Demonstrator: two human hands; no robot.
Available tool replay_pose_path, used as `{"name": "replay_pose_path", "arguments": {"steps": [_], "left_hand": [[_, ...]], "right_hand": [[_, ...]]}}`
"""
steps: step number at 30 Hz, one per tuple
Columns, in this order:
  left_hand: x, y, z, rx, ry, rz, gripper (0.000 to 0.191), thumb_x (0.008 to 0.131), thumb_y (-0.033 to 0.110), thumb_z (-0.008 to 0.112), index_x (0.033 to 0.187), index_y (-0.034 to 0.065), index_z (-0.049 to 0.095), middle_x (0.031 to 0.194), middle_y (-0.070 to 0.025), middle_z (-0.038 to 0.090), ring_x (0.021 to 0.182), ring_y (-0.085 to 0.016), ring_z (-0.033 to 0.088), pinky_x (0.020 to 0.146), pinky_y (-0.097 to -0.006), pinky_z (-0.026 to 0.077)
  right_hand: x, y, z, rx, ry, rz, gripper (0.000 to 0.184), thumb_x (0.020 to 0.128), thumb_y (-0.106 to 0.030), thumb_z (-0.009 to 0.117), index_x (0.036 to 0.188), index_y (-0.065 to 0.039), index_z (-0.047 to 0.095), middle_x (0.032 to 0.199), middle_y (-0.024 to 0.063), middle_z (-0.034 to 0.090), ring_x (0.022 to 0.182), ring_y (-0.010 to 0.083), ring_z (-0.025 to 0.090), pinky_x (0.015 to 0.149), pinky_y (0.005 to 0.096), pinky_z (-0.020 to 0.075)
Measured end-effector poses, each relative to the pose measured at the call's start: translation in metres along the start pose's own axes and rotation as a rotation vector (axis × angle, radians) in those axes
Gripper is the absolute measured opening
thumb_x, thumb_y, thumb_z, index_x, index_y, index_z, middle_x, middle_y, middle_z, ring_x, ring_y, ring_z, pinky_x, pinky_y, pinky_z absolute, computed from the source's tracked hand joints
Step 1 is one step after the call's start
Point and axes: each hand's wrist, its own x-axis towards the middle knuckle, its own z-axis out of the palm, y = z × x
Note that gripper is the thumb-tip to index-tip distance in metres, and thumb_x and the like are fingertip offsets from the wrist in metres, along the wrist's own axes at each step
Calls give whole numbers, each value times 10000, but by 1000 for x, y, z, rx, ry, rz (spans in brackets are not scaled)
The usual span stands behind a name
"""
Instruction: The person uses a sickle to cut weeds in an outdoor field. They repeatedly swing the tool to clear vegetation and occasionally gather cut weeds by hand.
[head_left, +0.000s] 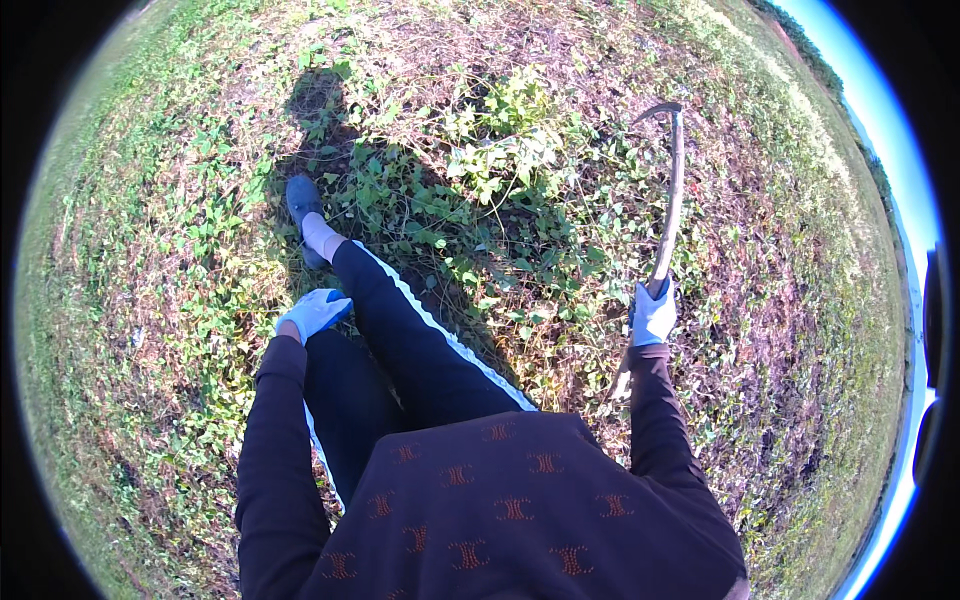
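My right hand (654, 313), in a white and blue work glove, is closed around the wooden handle of a sickle (672, 195). The handle is long and slightly bent, and its curved metal blade (660, 109) points left at the far end, over low plants. The handle's other end shows below my wrist. My left hand (319, 311), gloved the same way, is beside my knee and lower leg at the left; its fingers are partly hidden, and no tool shows in it. Leafy green vines (420, 199) cover the ground before me.
A dark shoe (304, 201) on my foot stands among the vines. Brighter leafy clumps (517, 101) grow farther ahead. Dry stems and brown litter (757, 300) lie to the right. My shadow (319, 105) falls ahead over the plants.
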Motion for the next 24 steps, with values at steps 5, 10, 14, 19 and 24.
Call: {"name": "replay_pose_path", "arguments": {"steps": [5, 10, 14, 19, 24], "left_hand": [[-33, -42, 1, -139, -1, 59, 480, 909, 469, 603, 1134, 50, 667, 1100, -140, 683, 1003, -268, 636, 902, -372, 476], [-99, -40, -19, -285, -130, -50, 406, 953, 407, 558, 1153, 72, 670, 1019, -84, 688, 841, -153, 646, 746, -291, 513], [-137, -98, 2, -503, -90, -109, 379, 964, 350, 564, 1165, 45, 663, 1066, -103, 702, 962, -217, 663, 887, -330, 500], [-158, -131, 8, -55, -147, -220, 484, 919, 485, 561, 1093, 48, 675, 1081, -169, 692, 1021, -306, 650, 919, -393, 481], [-181, -147, 2, 244, -100, -280, 541, 893, 550, 531, 1069, 56, 664, 1124, -209, 666, 1071, -379, 618, 947, -445, 469]], "right_hand": [[81, -23, 56, 179, -9, -88, 371, 813, -198, 688, 1148, -64, 600, 976, 110, 663, 858, 208, 639, 759, 342, 504], [105, -14, 139, 104, -211, 54, 340, 812, -235, 685, 1079, -52, 580, 812, 113, 649, 645, 226, 636, 595, 357, 525], [41, 3, 173, 259, -286, 264, 352, 808, -174, 670, 1114, -64, 534, 716, 83, 605, 474, 181, 566, 439, 341, 482], [4, 91, 152, 251, -209, 231, 323, 793, -110, 678, 1067, -69, 512, 794, 91, 602, 667, 204, 610, 611, 356, 515], [-25, 81, 102, 381, -317, 275, 454, 845, -100, 667, 1241, -68, 447, 714, 36, 548, 494, 130, 519, 424, 295, 438]]}}
